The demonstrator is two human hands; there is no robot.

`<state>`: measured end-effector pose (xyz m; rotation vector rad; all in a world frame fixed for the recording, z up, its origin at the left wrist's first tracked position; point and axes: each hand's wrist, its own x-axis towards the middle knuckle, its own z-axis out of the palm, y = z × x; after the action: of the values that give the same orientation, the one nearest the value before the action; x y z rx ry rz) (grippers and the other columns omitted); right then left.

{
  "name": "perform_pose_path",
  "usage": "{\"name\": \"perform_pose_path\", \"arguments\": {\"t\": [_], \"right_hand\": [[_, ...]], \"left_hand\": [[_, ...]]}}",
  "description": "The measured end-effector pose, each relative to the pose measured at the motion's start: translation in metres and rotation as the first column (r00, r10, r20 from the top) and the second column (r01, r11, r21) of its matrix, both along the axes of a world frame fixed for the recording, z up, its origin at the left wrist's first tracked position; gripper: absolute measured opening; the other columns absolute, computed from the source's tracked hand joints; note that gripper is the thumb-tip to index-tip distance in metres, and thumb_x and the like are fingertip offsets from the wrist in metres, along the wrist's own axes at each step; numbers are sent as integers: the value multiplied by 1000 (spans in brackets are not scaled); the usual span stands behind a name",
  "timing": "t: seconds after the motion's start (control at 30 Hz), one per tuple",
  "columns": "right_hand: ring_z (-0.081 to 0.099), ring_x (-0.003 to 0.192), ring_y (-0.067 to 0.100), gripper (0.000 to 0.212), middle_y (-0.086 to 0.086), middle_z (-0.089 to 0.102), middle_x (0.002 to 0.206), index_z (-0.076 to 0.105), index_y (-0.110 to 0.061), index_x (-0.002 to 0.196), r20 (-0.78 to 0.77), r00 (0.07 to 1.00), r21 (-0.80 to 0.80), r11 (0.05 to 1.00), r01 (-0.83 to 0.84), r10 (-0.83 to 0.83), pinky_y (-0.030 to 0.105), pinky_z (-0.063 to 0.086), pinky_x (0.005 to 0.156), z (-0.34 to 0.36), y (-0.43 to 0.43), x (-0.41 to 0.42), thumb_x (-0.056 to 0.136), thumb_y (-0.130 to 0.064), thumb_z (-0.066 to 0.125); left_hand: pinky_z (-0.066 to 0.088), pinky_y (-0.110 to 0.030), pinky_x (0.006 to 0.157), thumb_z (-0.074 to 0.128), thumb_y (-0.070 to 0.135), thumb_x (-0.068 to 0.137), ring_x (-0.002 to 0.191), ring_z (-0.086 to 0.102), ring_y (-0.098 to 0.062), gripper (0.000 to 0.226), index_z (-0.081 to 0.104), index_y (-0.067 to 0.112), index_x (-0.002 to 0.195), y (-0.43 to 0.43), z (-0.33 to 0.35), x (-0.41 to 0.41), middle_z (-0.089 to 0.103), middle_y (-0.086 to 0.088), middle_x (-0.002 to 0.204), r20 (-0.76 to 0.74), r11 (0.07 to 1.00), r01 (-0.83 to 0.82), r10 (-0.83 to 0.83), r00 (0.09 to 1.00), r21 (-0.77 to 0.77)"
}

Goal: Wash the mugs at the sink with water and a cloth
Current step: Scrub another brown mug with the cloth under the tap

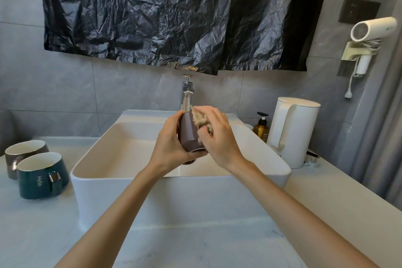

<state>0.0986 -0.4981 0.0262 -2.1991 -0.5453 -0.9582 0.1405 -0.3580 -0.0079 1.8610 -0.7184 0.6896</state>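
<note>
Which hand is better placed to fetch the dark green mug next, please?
Left hand, probably, once it frees the purple-brown mug: the dark green mug stands left of the white basin; the right hand holds the beige cloth.

Dark brown mug (189, 135) tipped on its side in my left hand (171, 139) over the white sink (139, 177), beige cloth (201, 118) bunched against it in my right hand (219, 137). Left of the sink, upright: teal "Hello" mug (41, 177) near, bronze-brown mug (24, 150) just behind.

One head-worn wide view looks forward and down from close above the sink (180, 175), which sits mid-frame, wall across the top.
</note>
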Motion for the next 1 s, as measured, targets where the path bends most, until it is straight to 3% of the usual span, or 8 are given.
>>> {"name": "perform_pose_path", "arguments": {"t": [0.13,0.23,0.33,0.43,0.6,0.8,0.87,1.0], "right_hand": [[37,132,14,53,1,52,140,60,-16,129,103,993,-233,972,-40,65,14,20,113,-6,-9,-6,80,-23,43],[43,123,0,51,-3,56,136,63,-21,125,-73,991,31,994,-107,109,19,33,110,12,-15,7,82,-30,38],[59,93,-1,47,-6,63,124,62,-29,121,-217,962,273,956,-103,166,15,50,76,12,-20,11,84,-29,34],[56,68,7,32,3,62,114,55,-46,104,-256,954,371,927,-52,156,13,42,46,0,-19,12,90,-30,32],[48,115,16,27,6,45,128,50,-32,116,-271,953,491,871,12,139,34,48,96,-8,-12,18,95,-26,34],[64,85,23,19,20,60,107,43,-21,117,-424,870,659,744,105,252,35,55,75,-9,-17,6,101,-15,35],[65,96,32,21,18,63,106,43,-19,120,-467,823,730,666,153,323,38,56,77,-4,-19,6,101,-17,36],[62,80,21,21,14,65,98,53,-9,115,-585,743,695,673,252,326,35,58,67,9,-25,13,97,-15,44]], "left_hand": [[48,-31,95,78,45,46,114,55,-14,103,41,13,137,-2,-1,3,54,4,128,-7,1000,18,-18,1000,3],[48,-21,87,87,54,42,108,55,-8,109,43,17,134,-5,1,-1,54,7,123,-5,1000,15,-15,1000,7],[48,-16,82,95,43,41,103,55,-3,104,46,19,129,-3,3,-1,55,8,118,-9,1000,9,-9,1000,-21],[49,-18,81,97,40,41,101,56,-4,98,49,20,123,-1,4,-1,56,7,115,-9,999,-13,12,1000,-30],[44,-8,78,97,36,41,99,55,-3,98,47,21,124,-3,3,-1,54,7,115,-16,998,-42,41,999,-39],[53,-30,82,95,43,42,101,58,-13,90,47,28,117,3,5,3,55,6,114,-28,993,-61,59,998,-98],[52,-30,84,95,41,43,104,57,-13,93,46,27,121,3,6,2,54,6,117,-24,994,-45,43,999,-100],[49,-24,88,95,43,44,110,55,-13,102,41,26,129,1,3,1,50,4,123,-8,998,-12,12,1000,-61]]}}
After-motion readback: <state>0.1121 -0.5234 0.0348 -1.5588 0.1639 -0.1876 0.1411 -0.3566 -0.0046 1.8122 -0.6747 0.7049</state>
